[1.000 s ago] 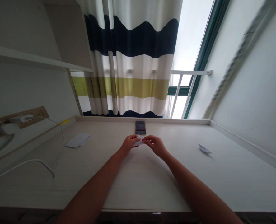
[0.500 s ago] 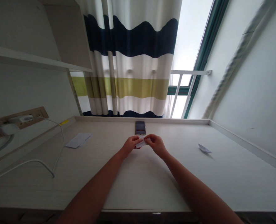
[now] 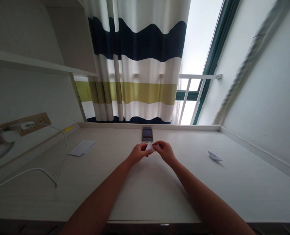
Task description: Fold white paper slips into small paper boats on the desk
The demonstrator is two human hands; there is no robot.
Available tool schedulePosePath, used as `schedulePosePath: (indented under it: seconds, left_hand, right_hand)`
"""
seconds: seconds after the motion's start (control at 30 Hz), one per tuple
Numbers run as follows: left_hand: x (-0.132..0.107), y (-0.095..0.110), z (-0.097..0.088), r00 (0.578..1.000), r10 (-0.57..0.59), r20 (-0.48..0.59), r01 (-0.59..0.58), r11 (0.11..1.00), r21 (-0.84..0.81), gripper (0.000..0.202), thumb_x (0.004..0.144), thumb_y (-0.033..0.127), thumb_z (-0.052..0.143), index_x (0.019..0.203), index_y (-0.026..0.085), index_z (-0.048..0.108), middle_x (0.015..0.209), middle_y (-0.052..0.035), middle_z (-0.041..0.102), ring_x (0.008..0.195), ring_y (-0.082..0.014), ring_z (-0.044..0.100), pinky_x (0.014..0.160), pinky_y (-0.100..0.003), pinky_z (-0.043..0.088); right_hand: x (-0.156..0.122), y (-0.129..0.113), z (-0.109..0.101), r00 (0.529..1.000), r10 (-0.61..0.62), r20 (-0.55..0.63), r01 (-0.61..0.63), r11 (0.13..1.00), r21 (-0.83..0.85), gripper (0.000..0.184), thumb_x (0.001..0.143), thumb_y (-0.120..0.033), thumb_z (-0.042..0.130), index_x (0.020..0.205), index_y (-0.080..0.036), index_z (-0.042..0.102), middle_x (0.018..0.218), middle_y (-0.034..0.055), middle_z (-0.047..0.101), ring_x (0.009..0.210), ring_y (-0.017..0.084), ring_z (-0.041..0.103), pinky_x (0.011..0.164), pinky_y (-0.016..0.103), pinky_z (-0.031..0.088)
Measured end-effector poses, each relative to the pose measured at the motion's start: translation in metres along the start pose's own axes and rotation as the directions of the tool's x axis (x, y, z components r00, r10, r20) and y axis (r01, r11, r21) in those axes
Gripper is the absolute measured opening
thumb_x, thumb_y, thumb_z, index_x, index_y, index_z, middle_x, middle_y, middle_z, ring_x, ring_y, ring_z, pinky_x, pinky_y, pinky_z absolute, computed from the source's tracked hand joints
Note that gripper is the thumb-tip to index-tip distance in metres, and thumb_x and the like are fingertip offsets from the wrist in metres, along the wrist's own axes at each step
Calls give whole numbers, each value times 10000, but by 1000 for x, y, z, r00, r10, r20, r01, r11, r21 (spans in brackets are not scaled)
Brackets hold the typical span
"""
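Both my hands meet above the middle of the pale desk (image 3: 145, 195). My left hand (image 3: 137, 152) and my right hand (image 3: 165, 151) each pinch a small folded piece of white paper (image 3: 149, 146) between thumb and fingers, holding it just off the desk top. Only a small corner of the paper shows between the fingertips. A phone (image 3: 147, 134) lies flat on the desk just beyond my hands, near the back edge.
A folded paper boat shape (image 3: 214, 157) sits on the desk to the right. Flat sheets of white paper (image 3: 82, 147) lie to the left. A white cable (image 3: 49, 173) runs from a wall socket strip (image 3: 14, 128). A striped curtain (image 3: 137, 65) hangs behind.
My hands have drawn closer together and the paper has been folded smaller, so less of it shows between my fingers than a second ago.
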State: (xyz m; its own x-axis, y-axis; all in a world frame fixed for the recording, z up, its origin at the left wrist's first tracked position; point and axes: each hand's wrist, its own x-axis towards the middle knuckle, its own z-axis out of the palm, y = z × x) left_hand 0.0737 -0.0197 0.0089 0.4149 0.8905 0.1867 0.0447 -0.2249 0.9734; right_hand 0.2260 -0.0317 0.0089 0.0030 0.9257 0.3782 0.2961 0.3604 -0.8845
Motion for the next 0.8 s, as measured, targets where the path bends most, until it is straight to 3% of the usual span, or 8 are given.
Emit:
schedulePosePath:
  seconds: [0.2, 0.5, 0.7, 0.8]
  left_hand:
    - [2, -2, -1, 992, -107, -63, 97, 985, -141, 293, 625, 334, 643, 792, 94, 635, 717, -74, 653, 642, -148, 604, 644, -281, 468]
    - [2, -1, -1, 978, -202, -49, 177, 931, -318, 296, 603, 310, 676, 798, 89, 647, 683, -79, 663, 644, -156, 619, 625, -251, 469]
    - [3, -1, -4, 965, -237, -111, 184, 915, -358, 281, 586, 284, 691, 780, 87, 642, 708, -86, 665, 661, -171, 628, 620, -251, 473]
    - [4, -1, -5, 962, -240, -131, 183, 920, -345, 277, 583, 281, 691, 770, 82, 641, 704, -85, 663, 650, -167, 628, 618, -248, 470]
  right_hand:
    - [0, -3, 1, 1000, 3, -10, -2, 996, 84, 174, 633, -291, 604, 722, -142, 617, 639, 34, 606, 573, 141, 531, 551, 279, 437]
    - [4, 0, 0, 999, 19, 27, -29, 912, 410, 240, 571, -301, 680, 763, -176, 609, 621, 1, 635, 599, 145, 582, 626, 317, 487]
    - [4, 0, -5, 988, 135, 81, -156, 904, 399, 266, 571, -334, 679, 765, -163, 617, 580, 4, 635, 567, 146, 595, 616, 334, 503]
    - [5, 1, -6, 986, 142, 86, -164, 903, 397, 269, 563, -332, 684, 757, -159, 613, 590, 5, 633, 567, 141, 594, 614, 326, 500]
